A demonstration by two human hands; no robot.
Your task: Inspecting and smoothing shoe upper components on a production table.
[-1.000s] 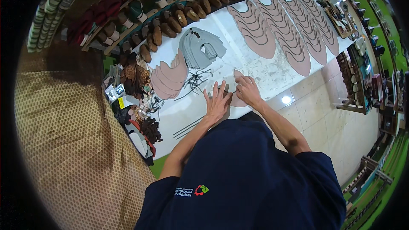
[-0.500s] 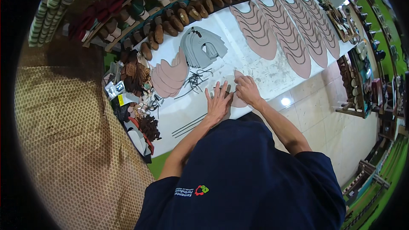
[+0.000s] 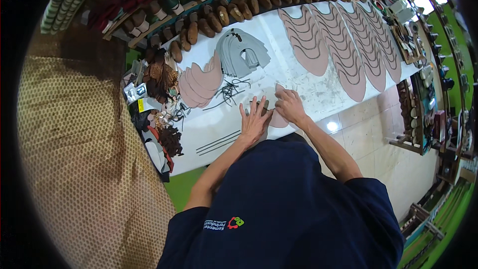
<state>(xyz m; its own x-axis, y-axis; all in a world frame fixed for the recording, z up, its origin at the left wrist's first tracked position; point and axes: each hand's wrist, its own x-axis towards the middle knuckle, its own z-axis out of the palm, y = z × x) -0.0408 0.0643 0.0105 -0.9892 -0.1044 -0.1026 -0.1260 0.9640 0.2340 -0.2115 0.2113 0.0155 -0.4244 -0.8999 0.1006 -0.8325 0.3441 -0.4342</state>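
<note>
Near the table's front edge lies a pale pink curved shoe-upper piece, partly covered by my hands. My left hand rests flat with its fingers spread, beside and partly over the piece's left side. A dark object shows between its fingers, too covered to name. My right hand is bent with its fingers drawn together on the far edge of the piece; its fingertips are partly hidden. Left of my hands is a small heap of thin black strips. Several long dark strips lie straight beside my left forearm.
Fanned pink pieces and a grey fanned stack lie on the white table. Rows of pink pieces with dark curved edging spread to the right. Brown shoe lasts line the back; scraps crowd the left end.
The whole view has shifted and turned slightly. Both hands stay at the same piece, with only slight movement in the right fingers.
</note>
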